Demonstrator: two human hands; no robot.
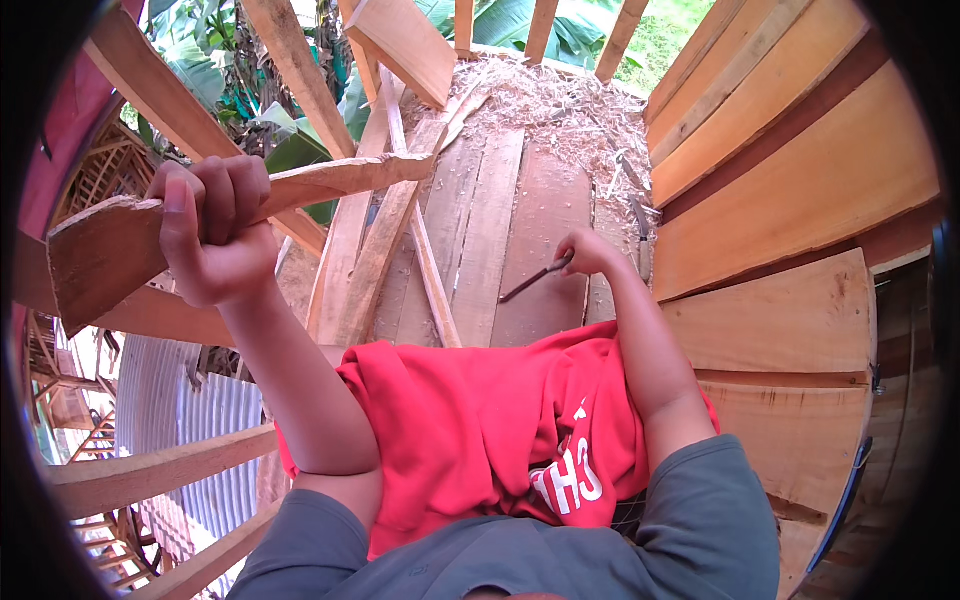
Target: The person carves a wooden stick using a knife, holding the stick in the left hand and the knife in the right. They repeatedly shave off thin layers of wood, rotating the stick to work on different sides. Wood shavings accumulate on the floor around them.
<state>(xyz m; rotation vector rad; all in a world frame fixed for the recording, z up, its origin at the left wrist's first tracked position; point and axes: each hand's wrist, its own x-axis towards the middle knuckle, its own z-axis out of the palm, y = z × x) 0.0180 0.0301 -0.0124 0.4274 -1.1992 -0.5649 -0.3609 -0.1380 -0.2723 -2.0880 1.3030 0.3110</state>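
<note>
Head view, left hand [215, 235] fisted around curved plank [110, 250], right hand [590, 250] gripping nail [535, 280]

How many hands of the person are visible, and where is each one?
2. The left hand is raised at left, gripping a curved wooden piece. The right hand is lower, at centre, holding a thin dark tool over the planks.

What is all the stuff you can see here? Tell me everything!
curved wooden piece: one, reddish brown, upper left, gripped in the left hand
dark thin tool: one, blackish, centre, in the right hand
floor planks: several, pale brown, centre
wood shavings: a heap, straw coloured, top centre
wall boards: several, orange-brown, right
corrugated sheet: one, grey, lower left
green leaves: many, top left
red cloth: one, over the lap
left hand: one, closed
right hand: one, closed
</note>
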